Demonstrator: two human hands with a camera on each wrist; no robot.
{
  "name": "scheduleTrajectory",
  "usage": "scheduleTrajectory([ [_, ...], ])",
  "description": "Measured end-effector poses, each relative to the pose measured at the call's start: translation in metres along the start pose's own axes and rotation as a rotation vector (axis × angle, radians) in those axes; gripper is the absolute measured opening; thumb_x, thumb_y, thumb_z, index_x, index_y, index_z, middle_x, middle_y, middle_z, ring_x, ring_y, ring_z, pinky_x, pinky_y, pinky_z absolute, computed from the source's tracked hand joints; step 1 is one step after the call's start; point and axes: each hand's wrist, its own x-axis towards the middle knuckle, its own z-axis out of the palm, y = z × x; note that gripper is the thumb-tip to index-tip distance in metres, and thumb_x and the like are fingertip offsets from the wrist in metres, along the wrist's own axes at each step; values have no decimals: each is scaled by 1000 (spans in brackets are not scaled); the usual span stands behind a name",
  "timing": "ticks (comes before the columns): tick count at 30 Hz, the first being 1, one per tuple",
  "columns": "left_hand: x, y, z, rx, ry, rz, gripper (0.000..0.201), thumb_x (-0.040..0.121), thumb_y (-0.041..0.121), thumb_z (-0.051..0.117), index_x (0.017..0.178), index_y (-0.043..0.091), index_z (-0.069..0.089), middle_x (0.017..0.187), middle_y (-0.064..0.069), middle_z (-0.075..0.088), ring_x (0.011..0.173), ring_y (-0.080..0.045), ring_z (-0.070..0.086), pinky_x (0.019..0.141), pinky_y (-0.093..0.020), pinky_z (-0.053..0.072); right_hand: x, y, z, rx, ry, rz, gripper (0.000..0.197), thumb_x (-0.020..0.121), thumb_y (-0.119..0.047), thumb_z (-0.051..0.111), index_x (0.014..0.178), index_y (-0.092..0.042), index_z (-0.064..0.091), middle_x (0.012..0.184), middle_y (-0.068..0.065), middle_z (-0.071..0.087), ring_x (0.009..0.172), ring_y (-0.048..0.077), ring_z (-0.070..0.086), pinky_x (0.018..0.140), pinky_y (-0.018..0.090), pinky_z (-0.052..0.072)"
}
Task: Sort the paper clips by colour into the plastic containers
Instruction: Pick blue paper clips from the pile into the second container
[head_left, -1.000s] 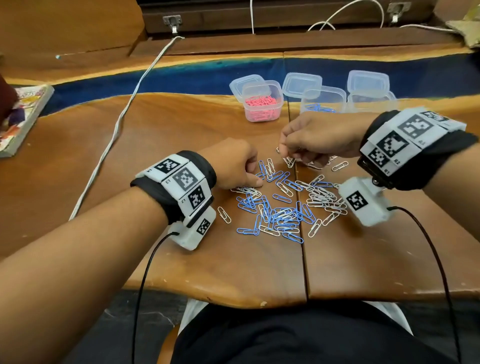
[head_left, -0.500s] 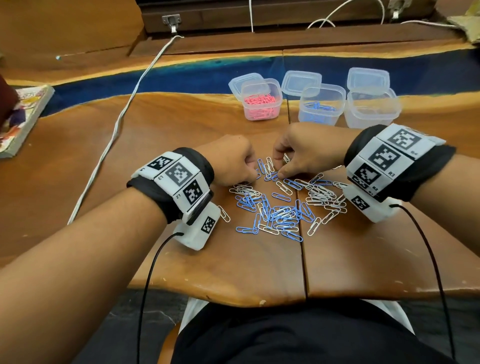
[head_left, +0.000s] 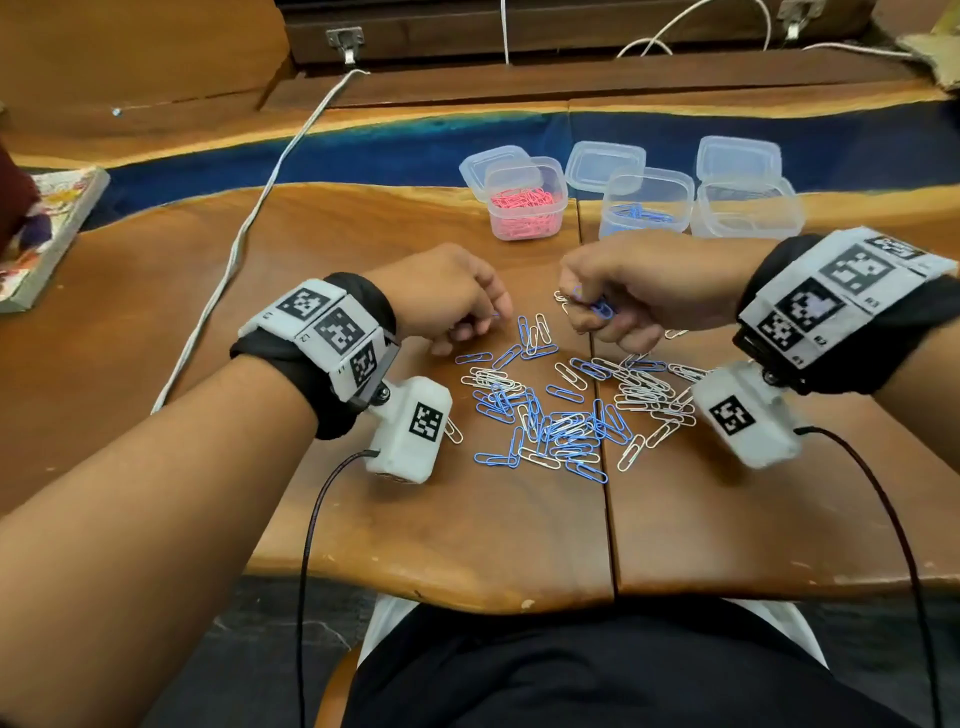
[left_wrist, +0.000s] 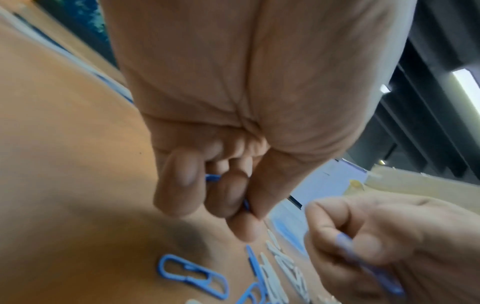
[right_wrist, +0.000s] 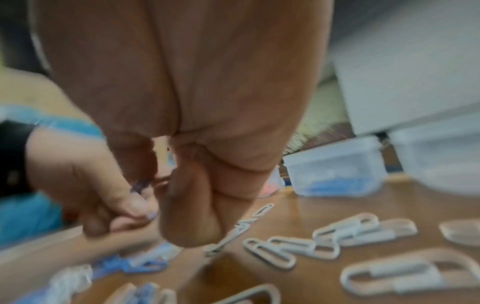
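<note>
A bunch of blue clips (head_left: 597, 306) is pinched in the curled fingers of the right hand (head_left: 649, 296), held just above the table (head_left: 467, 540) at the far edge of the loose pile (head_left: 566, 410). In the left wrist view a blue clip is seen poking out betw. thumb & forefinger of that hand (left_wrist: 384, 242). In the right wrist view the fingers are blurred, so the clips can't be made out there.

The left hand (head_left: 447, 296) is curled too, w/ blue clips (left_wrist: 214, 178) gripped inside: blue wire is seen betw. the fingers (left_wrist: 182, 179) and again at the thumb tip. It's held low, just left of the pile's far-left corner, apart from the right hand.

The pile is spread betw. & in front of both hands, blue & white clips mixed, some overlapping, a few stragglers at the edges. One white clip is lying by the left wrist camera (head_left: 410, 431).

Three clear plastic tubs are lined up beyond the hands: pink tub (head_left: 524, 200) at left w/ pink clips, blue tub (head_left: 647, 202) in the middle w/ a few blue clips at the bottom, third tub (head_left: 748, 208) at right; contents can't be told. A lid (head_left: 605, 163) is lying behind each tub.

Further out, a white cable (head_left: 249, 223) is run across the table at left, & a book (head_left: 47, 228) is at the far left edge.
</note>
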Motion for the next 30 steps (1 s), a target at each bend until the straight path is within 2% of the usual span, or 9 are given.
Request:
scheduleTrajectory([
  [4,3,0,2,-217,4,-84,24,87,0,35,73,6,53,68,-12,51,51,-18,43,37,-22,34,-12,4,-9,364,-107,-66,18,72,-4,28,75,-14,42,57,8,31,45,13,17,38,16,21],
  [9,7,3,0,-327,-24,-83,18,82,4,40,69,9,51,67,-8,49,51,-15,38,43,-21,30,-19,9,-17,419,-77,-64,14,72,-15,40,77,-10,52,57,5,35,43,12,28,36,19,20],
  [12,11,7,1,-243,-11,-98,18,84,18,52,66,16,49,62,0,37,50,-12,30,47,-23,23,-20,15,-20,178,116,23,23,86,-21,50,65,-14,51,55,-1,27,42,9,19,40,17,11],
  [14,15,7,2,-4,19,-49,33,88,35,59,63,19,45,60,-1,38,49,-16,34,46,-23,28,-21,22,-24,-191,266,18,25,88,-21,61,65,-11,56,51,-1,33,41,12,24,40,17,17],
  [17,18,8,5,133,32,30,36,90,45,57,67,21,44,57,-1,45,47,-19,39,43,-23,34,-31,28,-28,-676,271,-24,18,79,-30,74,72,-14,68,45,-9,49,44,8,40,44,19,33],
  [19,19,6,5,17,15,57,24,92,31,59,75,20,47,54,1,43,41,-13,36,40,-20,30,-37,29,-27,-754,223,-21,9,78,-27,77,77,-20,72,44,-18,54,43,-1,47,44,8,34],
  [24,16,2,2,-107,-30,48,9,95,9,52,89,15,53,60,-3,50,39,-8,31,41,-16,25,-38,34,-21,-863,234,-33,9,76,-20,78,74,-19,69,40,-22,51,42,-3,47,43,8,34],
  [28,17,2,1,191,75,103,6,88,19,66,90,15,62,60,2,53,41,-8,42,40,-19,36,-37,35,-20,-887,202,-27,9,78,-13,72,70,-14,68,40,-16,50,42,1,44,42,11,34],
  [30,17,3,3,356,67,158,18,81,20,74,96,15,65,62,5,54,49,-7,48,55,-22,44,-36,33,-19,-905,186,-26,10,76,-11,70,67,-12,66,43,-11,48,42,4,41,41,12,32],
])
